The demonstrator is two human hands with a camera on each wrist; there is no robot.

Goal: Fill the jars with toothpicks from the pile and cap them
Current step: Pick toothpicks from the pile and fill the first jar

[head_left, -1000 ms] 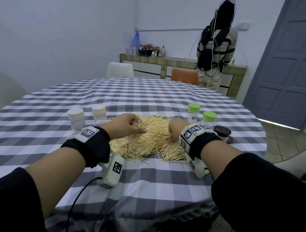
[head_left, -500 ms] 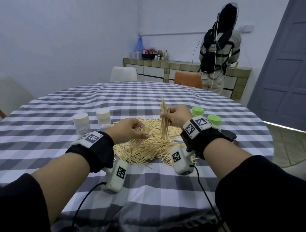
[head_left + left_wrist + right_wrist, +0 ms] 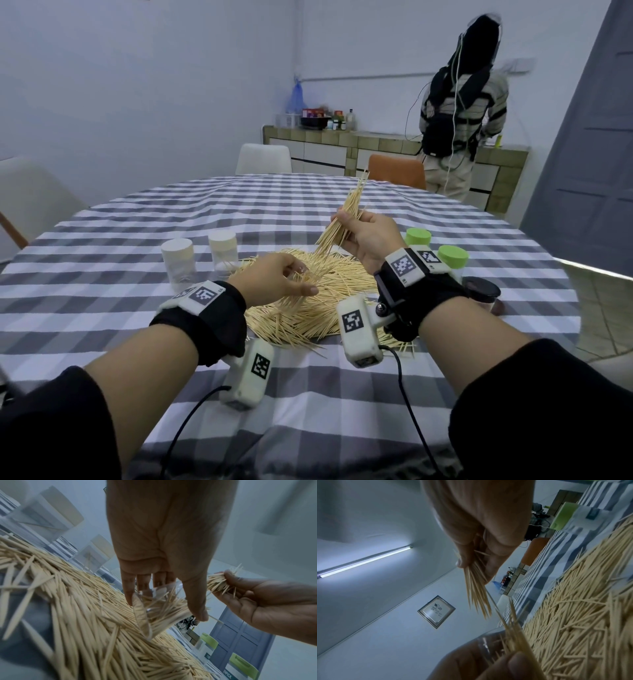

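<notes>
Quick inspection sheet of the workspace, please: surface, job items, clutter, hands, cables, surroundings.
Surface: round table under a grey-white checked cloth.
Job's things: toothpick pile at centre; two white-capped jars left of it, two green-capped jars right.
Clutter: dark-lidded jar at far right.
Hands: left hand holds a clear open jar with toothpicks inside; right hand grips a toothpick bundle above the pile.
Cables: black wrist-camera leads trail toward the near edge.
Surroundings: chairs, tiled counter, a person standing there, grey door.

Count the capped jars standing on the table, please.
5: two white-capped jars left of the toothpick pile, two green-capped jars right, one dark-lidded jar beside them. Others may hide behind the right hand.
</notes>
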